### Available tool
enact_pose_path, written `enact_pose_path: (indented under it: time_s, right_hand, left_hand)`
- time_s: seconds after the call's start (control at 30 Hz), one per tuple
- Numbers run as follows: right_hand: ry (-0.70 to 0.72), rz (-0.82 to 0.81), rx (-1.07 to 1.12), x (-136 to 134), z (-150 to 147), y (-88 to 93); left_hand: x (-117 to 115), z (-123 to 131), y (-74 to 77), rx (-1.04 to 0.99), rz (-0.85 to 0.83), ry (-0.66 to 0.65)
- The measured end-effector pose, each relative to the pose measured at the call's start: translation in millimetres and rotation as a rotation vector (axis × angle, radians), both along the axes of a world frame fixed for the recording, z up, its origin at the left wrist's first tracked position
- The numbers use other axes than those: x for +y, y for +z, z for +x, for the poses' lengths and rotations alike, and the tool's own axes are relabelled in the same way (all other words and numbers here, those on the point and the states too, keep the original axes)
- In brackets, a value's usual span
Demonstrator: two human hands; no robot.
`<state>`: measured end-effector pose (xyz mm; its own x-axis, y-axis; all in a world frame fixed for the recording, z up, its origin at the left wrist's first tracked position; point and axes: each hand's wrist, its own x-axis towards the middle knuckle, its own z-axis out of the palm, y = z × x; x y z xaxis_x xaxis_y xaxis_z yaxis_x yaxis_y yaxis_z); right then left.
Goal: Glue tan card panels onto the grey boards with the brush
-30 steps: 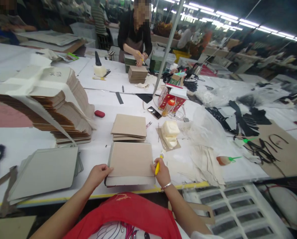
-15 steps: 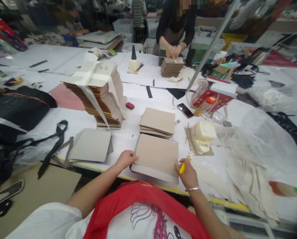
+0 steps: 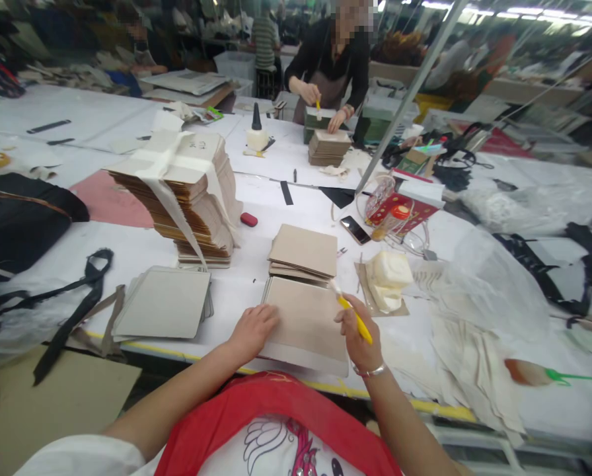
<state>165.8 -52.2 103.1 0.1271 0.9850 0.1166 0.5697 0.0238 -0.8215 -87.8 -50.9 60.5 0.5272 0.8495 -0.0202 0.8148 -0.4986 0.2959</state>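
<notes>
A flat tan cardboard sheet (image 3: pixel 308 317) lies on a white backing at the near table edge. My left hand (image 3: pixel 253 330) rests on its left side, fingers closed down on the board and pressing it. My right hand (image 3: pixel 360 337) is closed round a yellow-handled brush (image 3: pixel 354 315), whose pale tip hovers over the sheet's upper right corner. Just behind lies a small stack of tan boards (image 3: pixel 303 252). A white lump on a brown card (image 3: pixel 388 279) sits to the right of the brush.
A tall tied bundle of cardboard (image 3: pixel 187 195) stands at the left, grey boards (image 3: pixel 164 309) in front of it. A phone (image 3: pixel 355 229) and red box (image 3: pixel 400 208) lie behind. Clear plastic and paper scraps (image 3: pixel 474 317) cover the right. A person across the table handles another stack (image 3: pixel 328 147).
My right hand has lifted from the sheet's right edge and turned the brush so its tip points over the sheet. My left hand slid further onto the board. The view shifted.
</notes>
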Motion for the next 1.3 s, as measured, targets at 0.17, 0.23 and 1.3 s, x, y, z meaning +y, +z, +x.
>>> enact_pose_path:
  time_s: [0.17,0.23,1.3]
  right_hand:
    - [0.080,-0.270,0.462,46,-69,-1.2]
    - [0.044,-0.323,0.467,59,-83,-10.7]
    - [-0.057,-0.270,-0.590,-83,64,-179.2]
  left_hand:
    - [2,3,1.2,0.061,-0.041,-0.112]
    - [2,2,1.5,0.072,-0.047,-0.120]
    - [-2,6,-9.2,0.162,-0.080,-0.097]
